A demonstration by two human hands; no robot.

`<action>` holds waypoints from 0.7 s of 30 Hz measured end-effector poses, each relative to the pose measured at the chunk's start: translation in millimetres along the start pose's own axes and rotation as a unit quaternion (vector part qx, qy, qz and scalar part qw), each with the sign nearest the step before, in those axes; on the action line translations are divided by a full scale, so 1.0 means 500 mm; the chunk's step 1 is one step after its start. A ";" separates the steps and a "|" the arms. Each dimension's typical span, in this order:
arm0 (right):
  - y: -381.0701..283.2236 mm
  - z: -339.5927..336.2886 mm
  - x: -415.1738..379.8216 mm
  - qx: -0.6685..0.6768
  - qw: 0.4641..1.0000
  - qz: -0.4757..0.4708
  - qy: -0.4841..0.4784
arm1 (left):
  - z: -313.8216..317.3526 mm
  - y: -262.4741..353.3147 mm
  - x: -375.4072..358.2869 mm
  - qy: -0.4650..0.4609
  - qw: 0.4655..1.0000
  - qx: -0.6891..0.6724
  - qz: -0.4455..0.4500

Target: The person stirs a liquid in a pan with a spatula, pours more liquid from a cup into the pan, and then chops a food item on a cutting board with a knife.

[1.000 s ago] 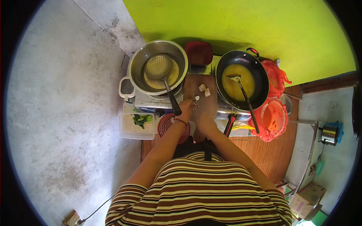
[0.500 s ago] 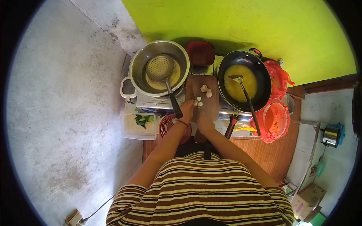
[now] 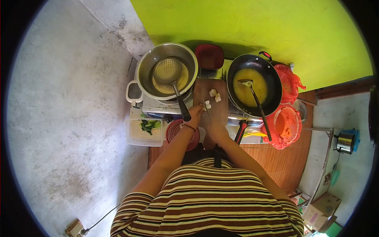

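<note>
Lime-green wall (image 3: 237, 27) rises behind the stove (image 3: 152, 105) in the head view, my only one. On the wooden board (image 3: 215, 85), between the steel basin (image 3: 142, 79) and the black wok (image 3: 272, 85), I see the right hand (image 3: 214, 129) closed round the handle of a knife (image 3: 208, 112), the grip itself blurred. Beside the blade, the left hand (image 3: 196, 112) curls its fingers; whether they pinch anything, I cannot tell. Small white slices (image 3: 208, 104) lie next to the blade, with larger pale chunks (image 3: 215, 94) beyond them.
</note>
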State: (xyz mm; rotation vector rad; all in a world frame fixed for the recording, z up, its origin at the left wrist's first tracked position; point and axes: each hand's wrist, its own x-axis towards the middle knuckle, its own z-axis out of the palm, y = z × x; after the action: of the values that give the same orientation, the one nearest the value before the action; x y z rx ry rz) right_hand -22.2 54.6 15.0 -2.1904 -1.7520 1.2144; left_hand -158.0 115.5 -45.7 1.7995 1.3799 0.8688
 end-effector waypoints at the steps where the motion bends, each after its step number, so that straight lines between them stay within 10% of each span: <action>1: -0.005 -0.006 -0.009 0.006 1.000 -0.002 0.006 | 0.002 -0.005 0.000 0.004 1.000 0.002 0.004; 6: 0.015 0.012 -0.009 -0.031 0.999 -0.037 0.016 | 0.025 -0.043 -0.008 0.061 0.994 0.006 0.089; 15: 0.009 0.009 -0.023 -0.045 0.999 -0.019 -0.007 | -0.004 -0.008 -0.002 -0.006 0.997 0.007 -0.075; 21: -0.016 -0.009 -0.034 -0.065 0.998 0.007 0.007 | 0.007 -0.039 -0.005 0.033 0.999 -0.018 0.033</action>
State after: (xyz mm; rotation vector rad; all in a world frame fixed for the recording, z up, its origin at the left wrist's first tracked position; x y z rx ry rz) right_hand -26.2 44.5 31.1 -2.2773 -1.8629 1.1160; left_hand -165.4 116.2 -64.5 1.8123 1.3432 0.9897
